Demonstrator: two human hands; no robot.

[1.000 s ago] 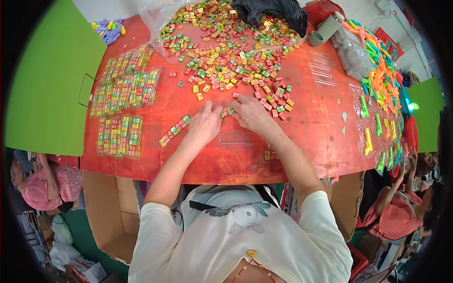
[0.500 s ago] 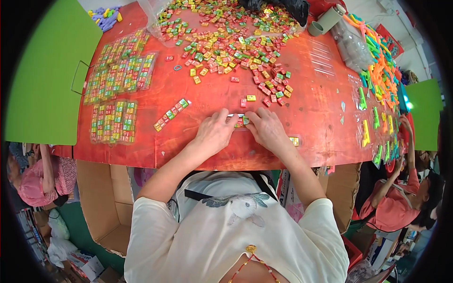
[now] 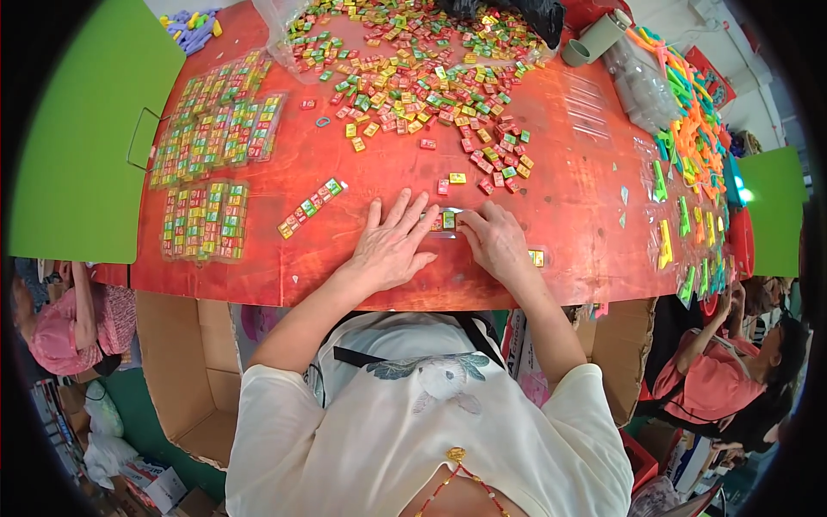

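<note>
In front of me on the red table lies a narrow clear plastic tray (image 3: 445, 232) with small red, green and yellow boxes (image 3: 448, 221) in it. My left hand (image 3: 392, 244) is spread flat at the tray's left, its fingertips beside or over that end, hiding part of it. At the right end, my right hand (image 3: 497, 244) has thumb and fingers pinched on the tray's edge. A filled strip of boxes (image 3: 312, 208) lies slanted to the left of my hands. Two loose boxes, a yellow one (image 3: 457, 179) and a red one (image 3: 443, 187), sit just beyond the tray.
A large pile of small boxes (image 3: 422, 90) spreads over the far table. Filled trays (image 3: 205, 221) stand in blocks at left. Empty clear trays (image 3: 588, 105), a grey-green flask (image 3: 601, 39) and colourful plastic toy pieces (image 3: 693, 129) are at right. Open cartons (image 3: 185, 362) stand below the table edge.
My left hand has let go of the tray's left end and its fingers have spread flat. My right hand has moved slightly right, still at the tray's right end.
</note>
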